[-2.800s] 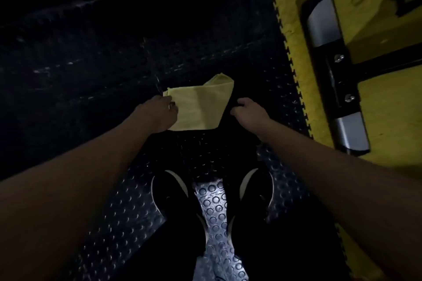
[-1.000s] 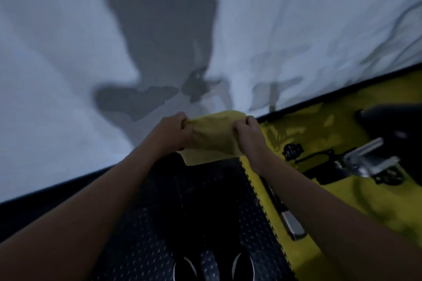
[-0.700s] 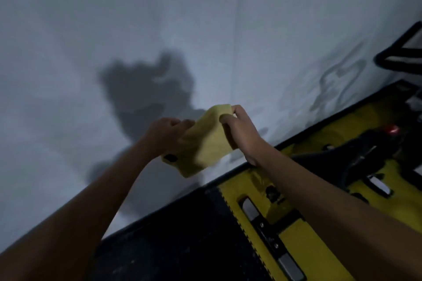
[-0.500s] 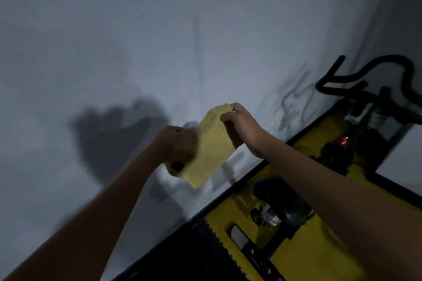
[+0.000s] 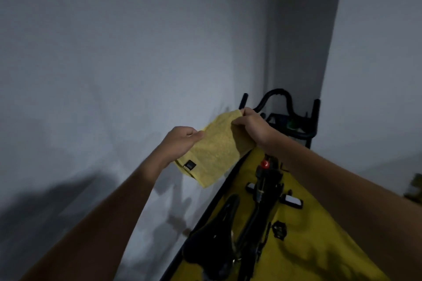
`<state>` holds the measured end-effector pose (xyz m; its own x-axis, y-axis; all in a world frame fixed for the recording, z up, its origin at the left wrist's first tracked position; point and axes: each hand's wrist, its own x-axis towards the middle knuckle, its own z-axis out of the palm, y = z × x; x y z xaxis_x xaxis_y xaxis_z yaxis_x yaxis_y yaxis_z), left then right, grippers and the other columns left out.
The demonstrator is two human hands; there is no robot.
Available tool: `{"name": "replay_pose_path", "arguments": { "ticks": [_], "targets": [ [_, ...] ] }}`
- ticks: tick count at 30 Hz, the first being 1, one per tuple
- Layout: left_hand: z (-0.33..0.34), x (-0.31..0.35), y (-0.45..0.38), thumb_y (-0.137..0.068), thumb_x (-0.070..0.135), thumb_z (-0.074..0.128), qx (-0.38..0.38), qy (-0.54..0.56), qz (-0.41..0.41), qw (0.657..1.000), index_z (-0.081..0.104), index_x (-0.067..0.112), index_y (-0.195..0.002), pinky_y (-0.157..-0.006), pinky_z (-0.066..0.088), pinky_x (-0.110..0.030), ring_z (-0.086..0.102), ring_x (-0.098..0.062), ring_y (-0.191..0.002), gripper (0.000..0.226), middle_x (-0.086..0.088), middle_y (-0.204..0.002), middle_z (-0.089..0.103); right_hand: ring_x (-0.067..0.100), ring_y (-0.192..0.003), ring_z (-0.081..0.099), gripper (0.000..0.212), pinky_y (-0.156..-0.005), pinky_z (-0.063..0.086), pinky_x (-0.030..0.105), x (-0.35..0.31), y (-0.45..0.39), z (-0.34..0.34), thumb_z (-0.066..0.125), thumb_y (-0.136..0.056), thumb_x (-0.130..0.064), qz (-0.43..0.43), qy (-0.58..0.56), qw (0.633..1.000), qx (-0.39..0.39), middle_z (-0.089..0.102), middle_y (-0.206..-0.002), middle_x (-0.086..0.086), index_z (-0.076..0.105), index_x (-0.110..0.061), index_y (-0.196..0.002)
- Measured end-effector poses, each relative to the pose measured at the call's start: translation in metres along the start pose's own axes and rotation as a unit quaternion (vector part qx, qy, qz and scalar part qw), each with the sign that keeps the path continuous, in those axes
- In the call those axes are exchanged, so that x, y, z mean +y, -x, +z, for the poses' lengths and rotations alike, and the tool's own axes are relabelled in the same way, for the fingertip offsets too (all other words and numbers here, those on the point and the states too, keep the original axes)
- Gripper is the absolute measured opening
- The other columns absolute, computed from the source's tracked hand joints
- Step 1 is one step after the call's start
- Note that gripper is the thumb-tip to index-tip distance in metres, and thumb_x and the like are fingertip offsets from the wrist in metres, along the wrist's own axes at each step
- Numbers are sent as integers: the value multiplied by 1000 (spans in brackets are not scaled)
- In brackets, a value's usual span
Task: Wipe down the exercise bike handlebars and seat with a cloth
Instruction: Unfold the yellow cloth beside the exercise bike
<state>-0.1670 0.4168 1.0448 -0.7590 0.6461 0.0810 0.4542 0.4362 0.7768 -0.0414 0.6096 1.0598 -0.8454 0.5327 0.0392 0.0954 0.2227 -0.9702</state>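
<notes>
A yellow cloth (image 5: 214,155) with a small black tag hangs in the air, stretched between both hands. My left hand (image 5: 180,143) pinches its left edge, and my right hand (image 5: 251,128) pinches its upper right corner. Below and behind them stands the black exercise bike. Its handlebars (image 5: 280,98) rise just beyond my right hand, partly hidden by it. The black seat (image 5: 212,242) lies lower down, under my right forearm. A red knob (image 5: 265,164) sits on the frame between the two.
A white wall (image 5: 114,64) fills the left and top, close to the bike's left side. The bike stands on a yellow floor mat (image 5: 319,246) with a black edge. A darker wall corner (image 5: 303,29) rises behind the handlebars.
The view has swung up from the floor and right onto the bike, so the seat and handlebars now show. Both hands stay pinched on the cloth, held up and spread a little wider.
</notes>
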Motion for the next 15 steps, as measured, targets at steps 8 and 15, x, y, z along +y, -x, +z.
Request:
{"name": "replay_pose_path", "arguments": {
  "ticks": [8, 15],
  "targets": [
    [115, 109, -116, -99, 45, 56, -5, -31, 92, 995, 70, 7, -93, -62, 37, -27, 53, -14, -66, 41, -5, -70, 56, 27, -106, 56, 25, -90, 47, 42, 22, -61, -170, 50, -102, -18, -1, 43, 998, 50, 57, -119, 11, 51, -8, -125],
    [206, 171, -204, -100, 42, 56, -5, -45, 133, 990, 69, 12, -91, -67, 42, -29, 65, -26, -81, 34, -14, -91, 71, 19, -99, 53, 24, -95, 46, 43, 48, -113, -283, 52, -103, -22, 5, 44, 996, 80, 52, -108, 0, 50, -15, -126]
  ]
}}
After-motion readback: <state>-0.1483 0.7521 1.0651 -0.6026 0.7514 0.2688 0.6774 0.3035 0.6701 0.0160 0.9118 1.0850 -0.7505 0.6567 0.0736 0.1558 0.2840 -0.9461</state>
